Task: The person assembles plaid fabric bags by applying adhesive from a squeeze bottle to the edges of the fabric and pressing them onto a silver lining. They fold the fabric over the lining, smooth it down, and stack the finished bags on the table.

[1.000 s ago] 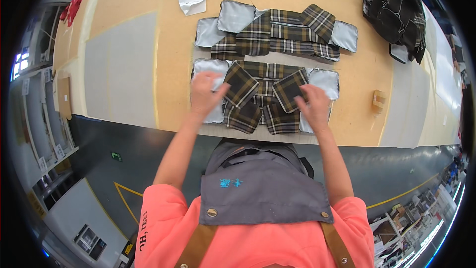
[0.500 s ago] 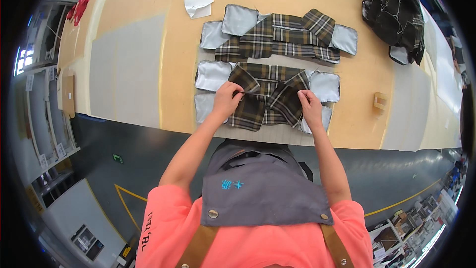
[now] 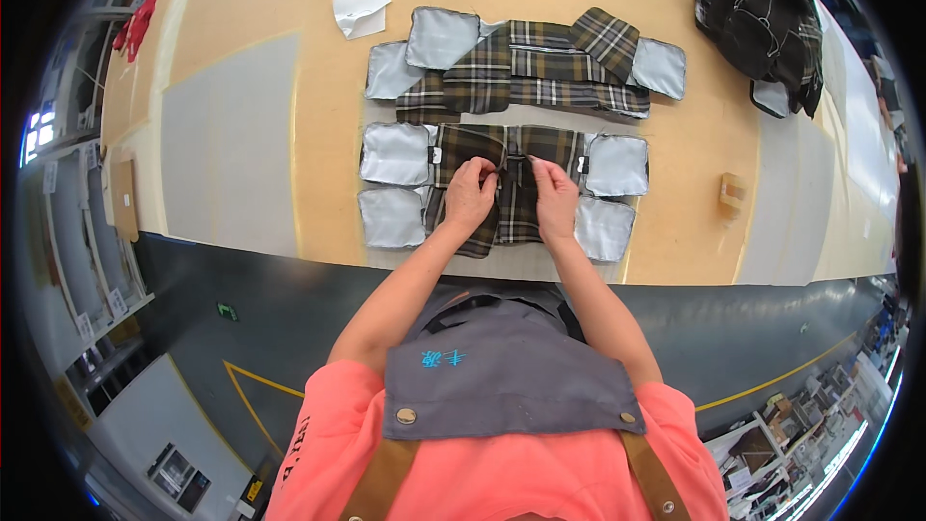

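Note:
Near the table's front edge lies a dark plaid garment piece (image 3: 521,217) with silvery pocket linings, such as the upper left lining (image 3: 394,154) and upper right lining (image 3: 617,164). My left hand (image 3: 470,197) pinches the edge of its left plaid flap close to the middle. Across a narrow gap, my right hand (image 3: 556,199) is closed on the edge of the right flap, fingertips hiding part of it. A small white label (image 3: 436,155) shows beside the left flap. Just beyond lies a second plaid piece (image 3: 479,72), with similar linings and one corner folded over.
A folded white paper (image 3: 362,10) lies at the far left of the pieces. At the far right is a heap of dark plaid garments (image 3: 762,29). A small tan block (image 3: 731,196) sits to the right, and red cloth (image 3: 137,27) hangs at the left edge.
Both hands have come inward toward the middle, bringing the two flaps, which were folded and spread apart, flat and nearly edge to edge. The small white labels now show at the sides.

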Available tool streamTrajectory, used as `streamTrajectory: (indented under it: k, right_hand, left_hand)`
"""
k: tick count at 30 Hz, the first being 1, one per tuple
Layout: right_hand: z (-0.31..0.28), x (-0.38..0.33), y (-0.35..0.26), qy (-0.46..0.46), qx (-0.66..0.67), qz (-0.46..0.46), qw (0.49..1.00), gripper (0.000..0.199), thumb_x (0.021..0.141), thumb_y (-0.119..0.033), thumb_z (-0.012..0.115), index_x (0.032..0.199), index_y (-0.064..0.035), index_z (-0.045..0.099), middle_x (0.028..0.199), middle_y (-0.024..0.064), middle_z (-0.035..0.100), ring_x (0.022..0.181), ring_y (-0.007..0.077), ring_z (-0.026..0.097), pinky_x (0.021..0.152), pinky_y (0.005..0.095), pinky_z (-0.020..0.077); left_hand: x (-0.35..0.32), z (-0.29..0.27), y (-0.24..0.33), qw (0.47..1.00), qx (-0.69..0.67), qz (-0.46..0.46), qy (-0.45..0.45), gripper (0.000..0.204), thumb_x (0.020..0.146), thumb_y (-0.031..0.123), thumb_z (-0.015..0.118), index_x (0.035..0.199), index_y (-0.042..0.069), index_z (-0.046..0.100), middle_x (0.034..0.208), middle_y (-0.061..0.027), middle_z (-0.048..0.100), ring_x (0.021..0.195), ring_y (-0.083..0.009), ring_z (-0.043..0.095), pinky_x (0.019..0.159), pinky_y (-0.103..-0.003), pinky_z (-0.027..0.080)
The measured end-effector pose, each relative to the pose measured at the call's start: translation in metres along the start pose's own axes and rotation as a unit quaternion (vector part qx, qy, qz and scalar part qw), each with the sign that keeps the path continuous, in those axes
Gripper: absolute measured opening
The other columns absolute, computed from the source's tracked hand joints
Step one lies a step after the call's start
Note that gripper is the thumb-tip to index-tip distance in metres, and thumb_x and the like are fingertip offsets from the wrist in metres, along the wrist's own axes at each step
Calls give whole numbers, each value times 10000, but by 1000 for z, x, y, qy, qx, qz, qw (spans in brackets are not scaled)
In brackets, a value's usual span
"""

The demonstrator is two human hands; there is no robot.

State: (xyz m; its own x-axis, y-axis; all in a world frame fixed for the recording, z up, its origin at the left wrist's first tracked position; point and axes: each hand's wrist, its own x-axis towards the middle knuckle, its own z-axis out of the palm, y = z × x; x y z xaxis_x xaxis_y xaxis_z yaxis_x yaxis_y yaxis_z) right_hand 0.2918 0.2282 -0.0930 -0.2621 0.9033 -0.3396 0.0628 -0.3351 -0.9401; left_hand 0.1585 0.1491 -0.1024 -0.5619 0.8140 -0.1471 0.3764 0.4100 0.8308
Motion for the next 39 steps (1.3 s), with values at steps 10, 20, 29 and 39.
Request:
streamTrajectory:
  k: [10,20,29,39]
  right_hand:
    - [-41,72,-53,-54,-278,-231,931,288,884,-189,645,1126,-33,634,1135,163,638,1090,323,578,956,392,430]
    - [-91,203,-38,74,-534,-259,802,688,776,-97,668,1390,-330,462,1455,150,395,1300,446,329,1093,502,294]
    - [-105,238,-47,23,-513,-326,794,659,752,42,587,1365,-185,504,1255,82,570,1144,320,459,1022,393,348]
    - [-127,191,-49,39,-450,-292,843,403,788,7,666,1174,-43,562,1014,108,592,978,299,530,884,384,415]
  left_hand:
    - [42,-48,29,999,-1,11,48,313,788,127,724,1082,76,631,960,-86,601,891,-240,592,793,-345,487]
    - [139,-56,-24,970,191,32,147,748,694,171,806,1363,203,472,1156,-150,500,1086,-326,466,983,-422,378]
    - [157,-66,-24,974,188,24,125,688,709,83,781,1328,159,490,996,-81,579,970,-258,535,879,-386,439]
    - [138,-90,-39,990,95,-66,75,524,682,47,754,1166,79,557,816,-51,592,762,-191,581,735,-323,496]
